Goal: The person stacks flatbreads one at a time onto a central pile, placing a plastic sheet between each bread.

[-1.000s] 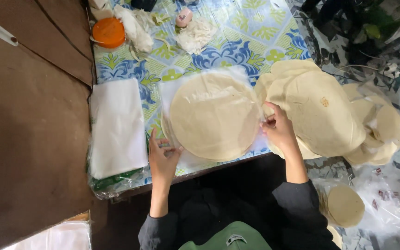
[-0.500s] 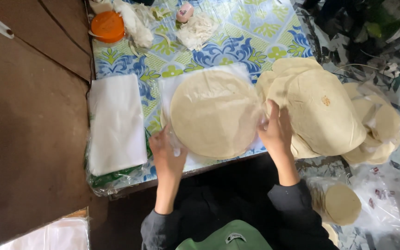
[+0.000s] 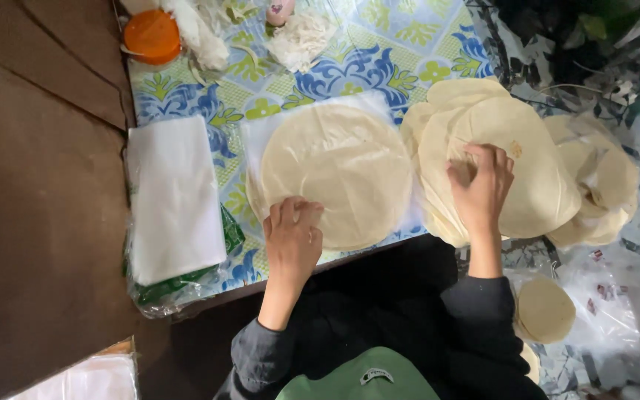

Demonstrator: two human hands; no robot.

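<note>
The desk (image 3: 187, 89), spread with a blue and green flowered cloth, is carrying a clear plastic sheet (image 3: 257, 133) near its front edge, and a round flatbread (image 3: 342, 167) is lying flat on that sheet, seemingly so it stays off the cloth. At the desk's right edge a pile of flatbreads (image 3: 542, 170) is overhanging, within easy reach. The left hand (image 3: 292, 241) is pressing open-palmed on the single flatbread's near rim, its grip closing on nothing, while the right hand (image 3: 483, 185) is curling its fingertips onto the pile's top piece, apparently pinching it.
</note>
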